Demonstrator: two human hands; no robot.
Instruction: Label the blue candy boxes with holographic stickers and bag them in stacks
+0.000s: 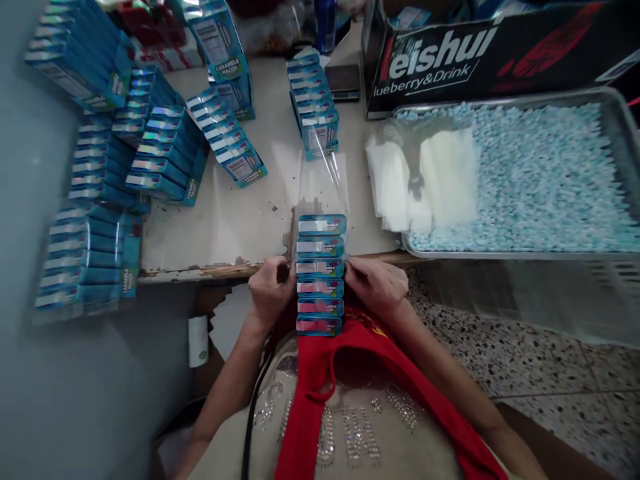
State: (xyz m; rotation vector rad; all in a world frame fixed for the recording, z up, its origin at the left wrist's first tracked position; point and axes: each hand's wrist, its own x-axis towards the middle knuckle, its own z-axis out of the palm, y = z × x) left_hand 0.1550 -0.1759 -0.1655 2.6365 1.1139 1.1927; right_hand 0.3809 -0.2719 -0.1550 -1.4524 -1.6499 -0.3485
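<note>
A row of several small blue candy boxes (321, 268) marked "Caramelo Macizo" sits in front of me at the table edge, partly inside a clear plastic bag (320, 183) that stretches away over the table. On the row's left side, my left hand (273, 287) is closed in a pinch at the bag's edge. My right hand (377, 283) pinches the bag on the opposite side. The near end of the row reaches over my red apron (307, 400). Fingertips on both sides are partly hidden.
Filled blue display boxes (313, 100) stand at the table's back and are stacked at left (170, 157). A metal tray (500, 253) of pale blue candies lies at right, with clear bags (425, 180) over its left end. A black carton (450, 60) stands behind it.
</note>
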